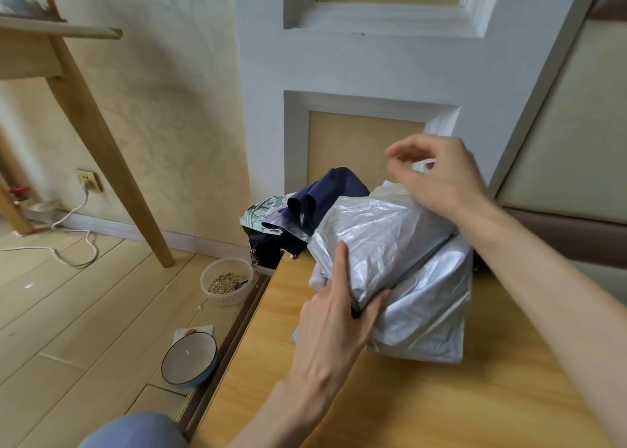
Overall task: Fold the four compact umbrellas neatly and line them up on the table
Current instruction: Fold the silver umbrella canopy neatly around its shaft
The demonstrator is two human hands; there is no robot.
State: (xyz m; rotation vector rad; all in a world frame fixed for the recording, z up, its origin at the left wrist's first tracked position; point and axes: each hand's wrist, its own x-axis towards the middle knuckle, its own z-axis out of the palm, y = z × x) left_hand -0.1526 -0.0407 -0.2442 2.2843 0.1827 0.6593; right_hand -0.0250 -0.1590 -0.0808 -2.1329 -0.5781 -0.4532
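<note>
The silver umbrella (pixel 407 261) lies on the far part of the table (pixel 339 413), right of centre, its canopy bunched into a crumpled, shiny, foil-like mass with a dark seam running diagonally across it. My left hand (pixel 334 328) grips its near-left side: thumb and fingers pinch a fold of the cloth around a dark, slim part, and the index finger lies straight along the fabric. My right hand (pixel 437 176) hangs over the far top of the canopy, fingers loosely bent and spread, blurred. Just left of the silver canopy, at the far left corner of the table, three more umbrellas lie heaped together: a navy umbrella (pixel 325 193) of matte cloth, a floral-print umbrella (pixel 268 210), and a black umbrella (pixel 268 250) hanging over the table edge. The tabletop is smooth, honey-coloured wood. On the pale plank floor to the left stand two containers: a round, clear plastic tub (pixel 226 281) holding brown, grain-like bits, and, nearer, a round ceramic bowl (pixel 189 357) with a pale inside and blue outside. A white panelled door (pixel 264 74) stands behind.
</note>
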